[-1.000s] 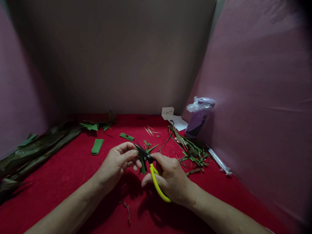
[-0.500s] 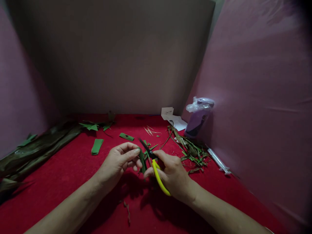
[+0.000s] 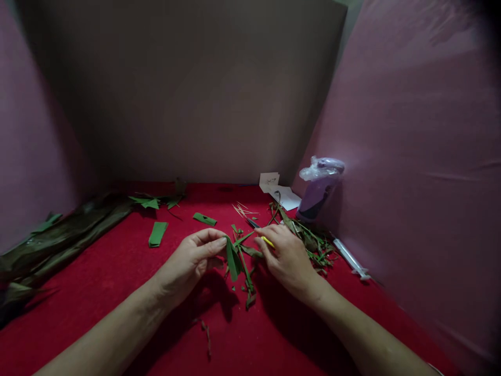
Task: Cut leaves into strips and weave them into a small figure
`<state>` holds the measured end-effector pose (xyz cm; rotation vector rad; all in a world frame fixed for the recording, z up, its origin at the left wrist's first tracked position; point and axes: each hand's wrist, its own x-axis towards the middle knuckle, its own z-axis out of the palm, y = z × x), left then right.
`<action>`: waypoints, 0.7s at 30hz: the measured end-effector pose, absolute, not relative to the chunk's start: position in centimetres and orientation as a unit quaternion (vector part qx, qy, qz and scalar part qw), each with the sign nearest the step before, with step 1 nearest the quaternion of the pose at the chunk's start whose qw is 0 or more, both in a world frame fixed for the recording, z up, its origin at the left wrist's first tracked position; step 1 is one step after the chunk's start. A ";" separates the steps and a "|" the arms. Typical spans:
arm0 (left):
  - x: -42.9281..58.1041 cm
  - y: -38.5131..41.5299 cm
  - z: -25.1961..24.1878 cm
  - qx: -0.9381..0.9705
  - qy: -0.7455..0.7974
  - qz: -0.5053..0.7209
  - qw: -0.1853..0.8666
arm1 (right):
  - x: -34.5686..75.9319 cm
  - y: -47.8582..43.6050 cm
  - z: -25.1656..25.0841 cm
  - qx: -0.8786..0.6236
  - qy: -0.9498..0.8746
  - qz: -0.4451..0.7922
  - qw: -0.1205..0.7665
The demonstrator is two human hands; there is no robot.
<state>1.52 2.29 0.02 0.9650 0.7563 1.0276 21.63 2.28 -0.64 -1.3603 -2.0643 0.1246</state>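
My left hand [image 3: 199, 256] pinches a folded strip of green leaf [image 3: 234, 260] by its top end; the strip hangs down above the red cloth. My right hand [image 3: 287, 258] is curled over a pair of scissors with yellow handles [image 3: 268, 242]. Most of the handles lie hidden beneath the palm, and the dark blades [image 3: 252, 223] point away to the upper left. Between my hands, green and brown leaf scraps [image 3: 249, 282] lie on the cloth.
Thin wooden sticks [image 3: 243, 210], a cut leaf piece [image 3: 158, 234] and a holed one [image 3: 204, 219] lie on the cloth [image 3: 97, 313]. Large dark leaves [image 3: 66, 240] line the left. At right are a leaf trimmings pile [image 3: 313, 245], a purple bottle [image 3: 318, 193], a clear syringe [image 3: 350, 258] and white paper [image 3: 287, 198].
My right hand has moved right and slightly away with the scissors, turning palm down over them. My left hand stays nearly in place with the leaf strip, which shows more fully.
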 end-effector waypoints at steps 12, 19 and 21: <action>2.1 2.0 -0.2 0.404 0.331 0.440 0.730 | 18.9 0.8 -1.8 -0.365 -0.665 0.475 0.447; 2.0 1.8 -0.1 0.423 0.344 0.436 0.716 | 19.7 0.6 -1.5 -0.425 -0.764 0.208 0.439; 1.9 2.0 -0.1 0.431 0.349 0.441 0.705 | 19.9 0.7 -1.5 -0.427 -0.769 0.183 0.440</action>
